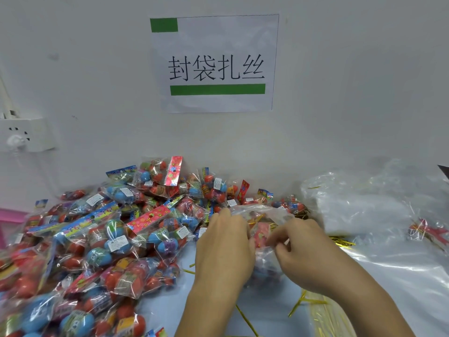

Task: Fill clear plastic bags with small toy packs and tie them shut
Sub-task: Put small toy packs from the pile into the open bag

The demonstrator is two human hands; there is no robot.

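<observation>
Both hands, left hand and right hand, pinching clear bag mouth, apparently gathering; gold twist tie needed next.

toy packs left, bags right, sign behind

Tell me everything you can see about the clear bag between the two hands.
The clear bag is thin, crinkled, see-through plastic, sitting on the table just right of the toy pile. A pink toy pack and blue shapes show through it. The left hand holds its left side and the right hand pinches the plastic at its top. Its mouth looks untied.
</observation>
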